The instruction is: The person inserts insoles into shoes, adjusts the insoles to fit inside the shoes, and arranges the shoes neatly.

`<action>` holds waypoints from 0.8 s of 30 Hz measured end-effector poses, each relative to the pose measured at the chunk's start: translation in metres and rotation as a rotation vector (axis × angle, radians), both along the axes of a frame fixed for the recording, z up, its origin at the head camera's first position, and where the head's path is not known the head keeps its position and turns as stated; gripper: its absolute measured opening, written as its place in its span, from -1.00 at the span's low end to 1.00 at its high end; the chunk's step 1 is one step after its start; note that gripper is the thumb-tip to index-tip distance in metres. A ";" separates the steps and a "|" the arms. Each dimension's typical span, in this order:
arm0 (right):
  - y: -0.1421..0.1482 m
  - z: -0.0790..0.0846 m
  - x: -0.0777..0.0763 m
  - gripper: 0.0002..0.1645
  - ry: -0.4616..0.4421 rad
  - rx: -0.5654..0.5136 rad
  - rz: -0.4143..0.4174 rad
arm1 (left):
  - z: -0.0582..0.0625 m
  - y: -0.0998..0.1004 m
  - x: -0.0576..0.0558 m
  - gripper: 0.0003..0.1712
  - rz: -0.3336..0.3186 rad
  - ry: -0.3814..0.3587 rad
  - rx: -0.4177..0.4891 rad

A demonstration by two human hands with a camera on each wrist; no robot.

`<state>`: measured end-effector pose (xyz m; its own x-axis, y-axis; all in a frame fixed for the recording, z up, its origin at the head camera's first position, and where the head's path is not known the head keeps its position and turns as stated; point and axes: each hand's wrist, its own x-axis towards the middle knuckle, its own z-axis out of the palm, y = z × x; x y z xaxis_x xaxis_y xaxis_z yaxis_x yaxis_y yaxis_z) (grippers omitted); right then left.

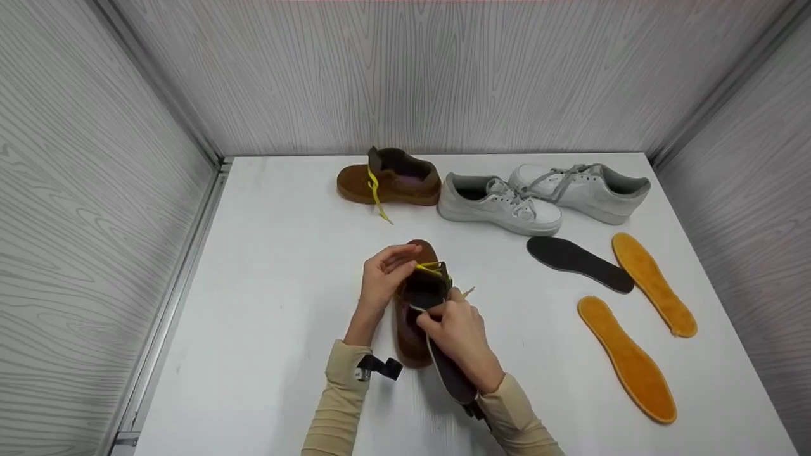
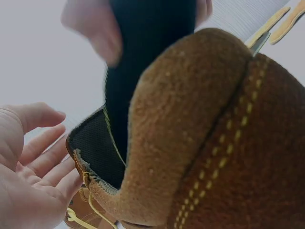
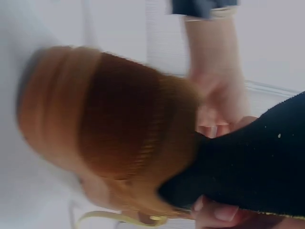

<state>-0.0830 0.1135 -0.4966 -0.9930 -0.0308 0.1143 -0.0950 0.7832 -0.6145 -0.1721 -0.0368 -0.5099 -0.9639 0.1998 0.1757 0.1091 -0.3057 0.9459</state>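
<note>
A brown shoe [image 1: 413,339] with yellow laces stands at the middle of the table, its toe away from me. My right hand [image 1: 461,326] pinches a dark insole [image 1: 453,377], whose front end goes into the shoe's opening. In the right wrist view, fingers [image 3: 224,214] hold the insole [image 3: 257,162] by its edge. My left hand [image 1: 380,278] is at the left of the opening. The left wrist view shows that hand [image 2: 35,162] with fingers extended beside the shoe's tongue [image 2: 93,145]. How deep the insole reaches is hidden.
Behind stands another brown shoe [image 1: 386,180] with a yellow lace hanging out. Two white sneakers [image 1: 500,206] sit to its right. On the right lie a black insole [image 1: 576,261] and two orange insoles [image 1: 630,361]. Panels enclose the table's back and sides.
</note>
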 end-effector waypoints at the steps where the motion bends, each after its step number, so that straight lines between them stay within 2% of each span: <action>1: -0.001 -0.003 -0.002 -0.74 0.011 0.008 -0.009 | 0.003 0.000 0.002 -0.64 -0.002 0.002 -0.016; 4: -0.006 -0.010 -0.006 -0.69 0.062 0.032 -0.023 | 0.010 0.001 0.005 -0.68 0.014 0.032 -0.070; 8: -0.012 -0.013 -0.009 -0.63 0.136 0.089 -0.042 | 0.008 0.003 0.006 -0.76 0.065 0.100 -0.154; 15: -0.021 -0.013 -0.017 -0.61 0.145 0.181 -0.100 | 0.007 0.003 0.008 -0.83 0.128 0.173 -0.219; 18: -0.024 -0.015 -0.020 -0.62 0.151 0.219 -0.120 | 0.006 0.001 0.008 -0.81 0.102 0.153 -0.214; 24: -0.028 -0.017 -0.023 -0.65 0.179 0.269 -0.153 | 0.001 -0.001 0.006 -0.69 -0.024 0.047 -0.173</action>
<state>-0.1057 0.0851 -0.5131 -0.9533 0.0638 0.2952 -0.0519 0.9283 -0.3682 -0.1664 -0.0380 -0.5089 -0.9501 0.2534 0.1818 0.1494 -0.1419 0.9785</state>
